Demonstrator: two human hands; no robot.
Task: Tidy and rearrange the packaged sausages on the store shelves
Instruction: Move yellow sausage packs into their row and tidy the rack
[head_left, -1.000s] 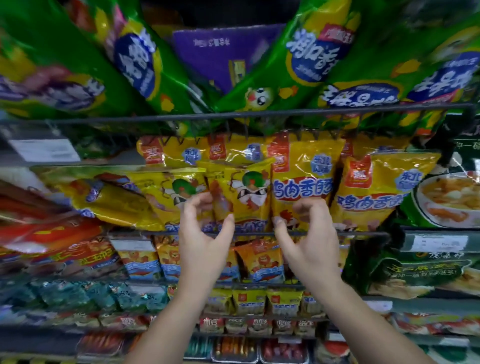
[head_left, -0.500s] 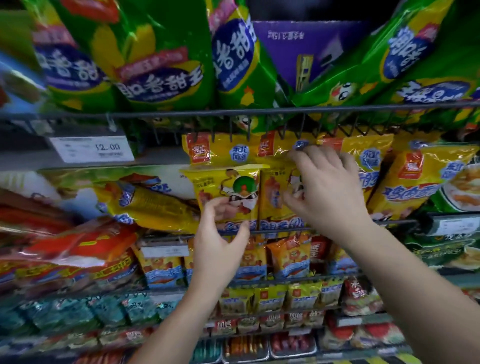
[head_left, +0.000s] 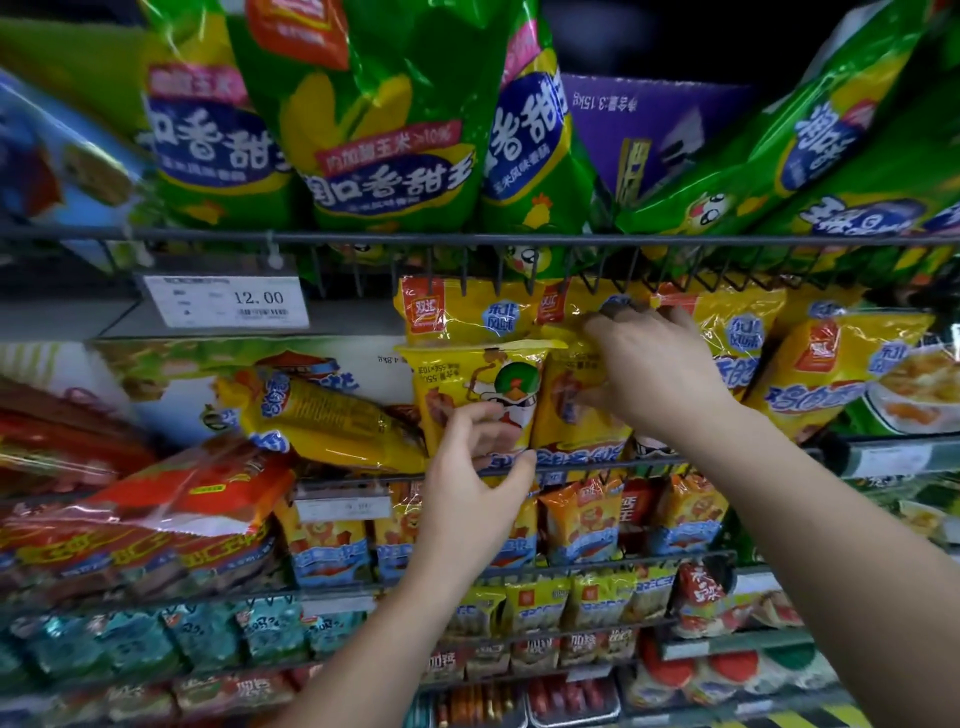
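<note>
Yellow sausage packs stand upright on the middle wire shelf (head_left: 363, 475). My left hand (head_left: 475, 483) pinches the lower part of the front yellow pack with a cartoon duck (head_left: 478, 384). My right hand (head_left: 649, 369) grips the top of the neighbouring yellow pack (head_left: 576, 415) just to its right, fingers curled over its upper edge. Behind them stand taller yellow packs with red logos (head_left: 457, 312). Another yellow pack (head_left: 322, 415) lies on its side to the left.
Large green corn-sausage bags (head_left: 374, 130) hang over the top wire rail (head_left: 727, 240), with a purple box (head_left: 649, 124) behind. A price tag (head_left: 226, 300) reads 12.00. Red packs (head_left: 171, 499) lie at left. Smaller orange, yellow and teal packs fill lower shelves.
My right hand rose from the shelf rail to the top of the pack beside the duck pack. My left hand closed on the duck pack's lower part. The view shifted right and closer.
</note>
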